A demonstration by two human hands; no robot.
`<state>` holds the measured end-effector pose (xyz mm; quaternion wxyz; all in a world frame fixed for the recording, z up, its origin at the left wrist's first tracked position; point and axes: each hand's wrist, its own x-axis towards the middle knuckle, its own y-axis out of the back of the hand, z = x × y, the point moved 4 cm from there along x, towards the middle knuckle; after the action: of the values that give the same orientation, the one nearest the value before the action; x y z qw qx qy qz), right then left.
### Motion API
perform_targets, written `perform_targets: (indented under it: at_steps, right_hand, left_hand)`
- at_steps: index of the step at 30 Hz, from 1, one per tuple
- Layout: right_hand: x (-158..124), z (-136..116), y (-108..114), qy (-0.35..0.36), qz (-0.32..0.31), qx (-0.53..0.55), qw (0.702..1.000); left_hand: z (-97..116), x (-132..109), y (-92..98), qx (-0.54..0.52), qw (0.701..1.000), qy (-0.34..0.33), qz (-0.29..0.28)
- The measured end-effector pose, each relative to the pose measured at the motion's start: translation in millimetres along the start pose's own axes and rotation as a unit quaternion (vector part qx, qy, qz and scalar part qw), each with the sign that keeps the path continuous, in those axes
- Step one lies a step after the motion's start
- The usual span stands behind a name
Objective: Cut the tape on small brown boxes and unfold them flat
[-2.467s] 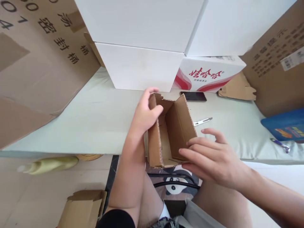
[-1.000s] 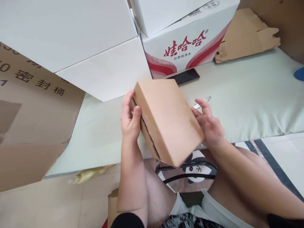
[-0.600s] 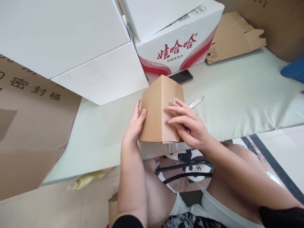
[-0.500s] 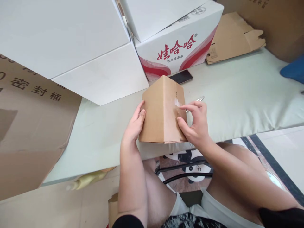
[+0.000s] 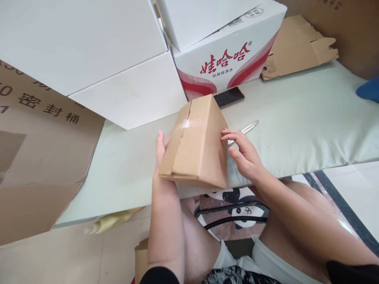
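A small brown cardboard box [image 5: 204, 138] is tilted above the cloth-covered table, its taped seam facing up and left. A piece of clear tape [image 5: 187, 124] crosses that seam. Against the box's left side rests my left hand [image 5: 162, 148], partly hidden behind it, fingers apart. On the right, my right hand [image 5: 244, 156] touches the box's side with its fingertips, fingers spread and curved. Just beyond those fingers lies a slim silver cutter [image 5: 250, 126] on the cloth. A dark phone [image 5: 229, 97] lies behind the box.
White cartons [image 5: 127, 90] are stacked at the back left, beside a red-and-white carton [image 5: 225, 65]. Flattened cardboard [image 5: 299, 51] lies at the back right. A large brown carton [image 5: 44, 157] stands at the left. Something blue [image 5: 370, 90] shows at the right edge.
The small box has turned so its taped seam now faces up and left. My right hand has left the tape and touches the side, while my left hand has shifted left and partly behind the box.
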<state>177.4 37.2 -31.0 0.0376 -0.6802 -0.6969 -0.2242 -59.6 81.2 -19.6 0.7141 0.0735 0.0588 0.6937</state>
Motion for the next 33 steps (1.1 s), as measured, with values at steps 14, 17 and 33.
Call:
perform_targets:
  at_steps: [14, 17, 33]
  right_hand:
    - [22, 76, 64, -0.121, -0.051, -0.441, 0.888]
    - [20, 70, 73, -0.126, 0.038, -0.422, 0.897]
    - [13, -66, 70, 0.013, 0.262, 0.077, 0.962]
  left_hand:
    - [45, -20, 4.0, 0.161, 0.983, -0.016, -0.086]
    - [50, -27, -4.6, 0.181, 0.98, -0.012, -0.087]
    - [71, -42, -75.2, 0.209, 0.96, -0.051, -0.177]
